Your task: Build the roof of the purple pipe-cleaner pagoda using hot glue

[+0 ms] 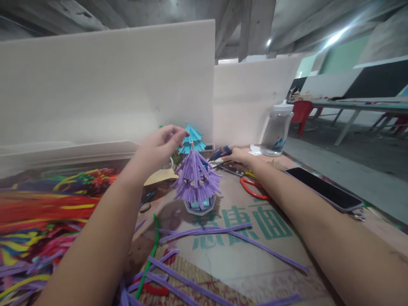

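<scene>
A small purple pagoda (197,180), its two tiers of roof made of fuzzy pipe cleaners, stands upright on the cardboard. Just above and left of its tip is my left hand (162,142), thumb and fingers pinched together; what they hold, if anything, is too small to make out. My right hand (239,156) grips a dark blue glue gun (221,153), whose nozzle points left behind the pagoda. Farther back rises a turquoise pagoda (193,138), partly covered by my left hand and the purple one.
Loose purple pipe cleaners (204,230) and a green one (153,250) lie in front. Colourful pipe cleaners (47,208) heap up at left. Red-handled scissors (251,191), a phone (325,189) and a clear bottle (276,131) are at right. White panels (105,85) stand behind.
</scene>
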Demonstrator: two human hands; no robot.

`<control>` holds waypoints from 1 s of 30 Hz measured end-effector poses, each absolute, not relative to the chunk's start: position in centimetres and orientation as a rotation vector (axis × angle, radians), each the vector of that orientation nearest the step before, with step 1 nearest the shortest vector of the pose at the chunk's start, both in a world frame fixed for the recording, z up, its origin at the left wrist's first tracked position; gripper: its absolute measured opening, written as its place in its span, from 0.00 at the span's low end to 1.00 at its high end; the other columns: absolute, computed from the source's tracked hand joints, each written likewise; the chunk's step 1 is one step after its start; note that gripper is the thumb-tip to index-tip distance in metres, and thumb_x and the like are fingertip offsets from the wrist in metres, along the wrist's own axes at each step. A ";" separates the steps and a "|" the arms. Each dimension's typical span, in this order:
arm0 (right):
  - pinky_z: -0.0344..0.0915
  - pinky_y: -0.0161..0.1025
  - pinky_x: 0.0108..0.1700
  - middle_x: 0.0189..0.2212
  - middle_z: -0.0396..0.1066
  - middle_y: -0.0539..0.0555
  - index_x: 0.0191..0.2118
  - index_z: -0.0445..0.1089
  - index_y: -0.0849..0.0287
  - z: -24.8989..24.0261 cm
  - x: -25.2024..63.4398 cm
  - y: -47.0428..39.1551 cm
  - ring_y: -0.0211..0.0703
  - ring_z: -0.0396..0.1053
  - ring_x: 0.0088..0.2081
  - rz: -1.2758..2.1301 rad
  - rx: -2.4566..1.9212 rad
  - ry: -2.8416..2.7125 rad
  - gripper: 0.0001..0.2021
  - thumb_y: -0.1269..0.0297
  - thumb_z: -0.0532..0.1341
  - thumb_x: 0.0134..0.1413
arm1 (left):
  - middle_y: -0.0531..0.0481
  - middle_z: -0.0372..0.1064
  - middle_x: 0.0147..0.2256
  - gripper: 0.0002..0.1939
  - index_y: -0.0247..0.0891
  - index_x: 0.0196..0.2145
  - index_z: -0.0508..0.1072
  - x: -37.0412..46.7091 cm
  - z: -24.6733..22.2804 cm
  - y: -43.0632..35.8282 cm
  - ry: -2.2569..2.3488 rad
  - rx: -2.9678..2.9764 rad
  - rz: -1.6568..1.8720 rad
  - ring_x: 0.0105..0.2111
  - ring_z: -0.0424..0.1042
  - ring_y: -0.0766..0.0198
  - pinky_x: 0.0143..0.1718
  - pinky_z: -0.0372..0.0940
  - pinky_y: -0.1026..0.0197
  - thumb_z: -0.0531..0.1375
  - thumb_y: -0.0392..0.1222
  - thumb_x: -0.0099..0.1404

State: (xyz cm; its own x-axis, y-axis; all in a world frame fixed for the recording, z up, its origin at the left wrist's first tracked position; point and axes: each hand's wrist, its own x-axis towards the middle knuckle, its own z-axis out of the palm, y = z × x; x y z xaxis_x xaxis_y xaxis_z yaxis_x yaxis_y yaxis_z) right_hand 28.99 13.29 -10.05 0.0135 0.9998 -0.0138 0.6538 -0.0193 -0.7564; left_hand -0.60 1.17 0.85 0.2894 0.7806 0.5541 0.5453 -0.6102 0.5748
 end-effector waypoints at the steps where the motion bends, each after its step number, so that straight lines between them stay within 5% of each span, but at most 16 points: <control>1: 0.66 0.35 0.28 0.24 0.75 0.54 0.39 0.75 0.63 -10.4 29.0 13.4 0.41 0.71 0.25 0.791 -1.739 -1.704 0.19 0.53 0.72 0.47 | 0.50 0.70 0.31 0.22 0.39 0.40 0.74 -0.7 1.0 1.1 1.200 2.211 1.316 0.25 0.63 0.67 0.23 0.55 0.64 0.54 0.60 0.68; 6: 0.66 0.34 0.28 0.27 0.76 0.55 0.45 0.72 0.62 -11.1 28.8 13.4 0.40 0.70 0.25 0.711 -1.751 -1.767 0.20 0.52 0.68 0.53 | 0.52 0.66 0.30 0.15 0.40 0.34 0.73 -0.6 1.8 -0.2 0.974 1.853 1.463 0.22 0.53 0.71 0.21 0.47 0.62 0.56 0.54 0.69; 15: 0.65 0.33 0.29 0.30 0.78 0.54 0.44 0.76 0.60 -9.3 30.8 12.7 0.41 0.73 0.27 0.615 -1.788 -1.974 0.15 0.57 0.68 0.54 | 0.49 0.73 0.39 0.22 0.41 0.38 0.77 -0.1 2.3 -2.1 1.123 2.265 1.430 0.41 0.68 0.60 0.40 0.61 0.60 0.49 0.57 0.73; 18: 0.68 0.35 0.35 0.33 0.78 0.55 0.42 0.76 0.62 -8.9 31.1 12.6 0.42 0.74 0.32 0.570 -1.813 -2.010 0.15 0.55 0.66 0.57 | 0.48 0.73 0.37 0.22 0.41 0.38 0.77 0.2 2.6 -2.7 1.221 2.361 1.368 0.40 0.71 0.58 0.37 0.61 0.60 0.49 0.56 0.72; 23: 0.72 0.50 0.48 0.52 0.70 0.57 0.55 0.68 0.60 -9.5 30.0 12.7 0.48 0.72 0.48 0.429 -1.815 -2.014 0.18 0.56 0.60 0.64 | 0.47 0.73 0.36 0.22 0.41 0.40 0.77 0.2 2.6 -2.9 1.164 2.361 1.313 0.34 0.71 0.60 0.32 0.63 0.61 0.50 0.57 0.72; 30: 0.71 0.51 0.50 0.54 0.69 0.58 0.56 0.68 0.59 -9.7 29.1 13.0 0.48 0.71 0.49 0.372 -1.902 -2.125 0.18 0.57 0.61 0.64 | 0.48 0.71 0.33 0.24 0.41 0.41 0.78 0.0 2.3 -2.5 1.169 2.367 1.314 0.29 0.68 0.63 0.30 0.64 0.62 0.49 0.60 0.71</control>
